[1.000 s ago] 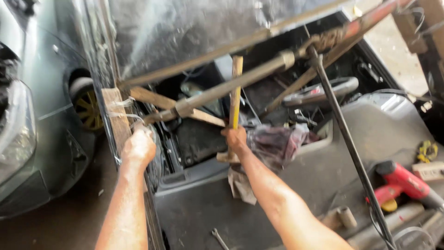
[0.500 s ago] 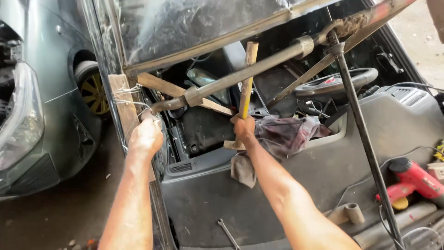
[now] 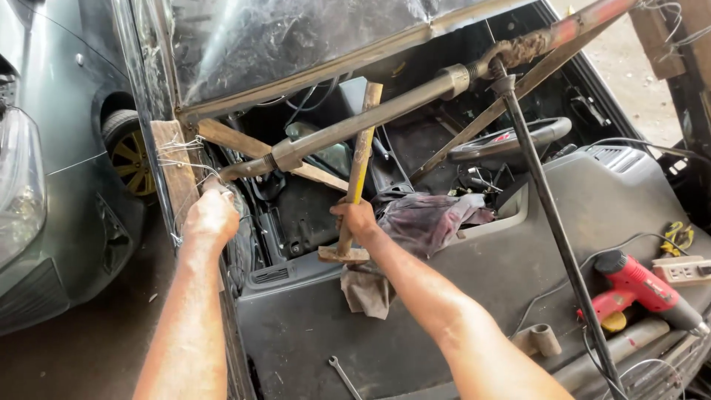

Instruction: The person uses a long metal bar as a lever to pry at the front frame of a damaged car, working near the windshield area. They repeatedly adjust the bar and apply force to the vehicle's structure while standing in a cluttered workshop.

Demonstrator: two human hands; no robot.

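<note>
A: Where did the hammer sit relative to the hands?

B: In the right hand, fingers wrapped around the lower handle. Long axis stood near upright, tilted slightly right at the top; head down, just above the grey dashboard, handle end up beside the metal tube.

A: And the left hand?

B: Closed on the door frame edge by the wired wooden block, well left of the hammer. Right hand was the one on it.

A: Anything close by?

B: Crumpled rag just right of the right hand; red power tool well apart, far right.
</note>
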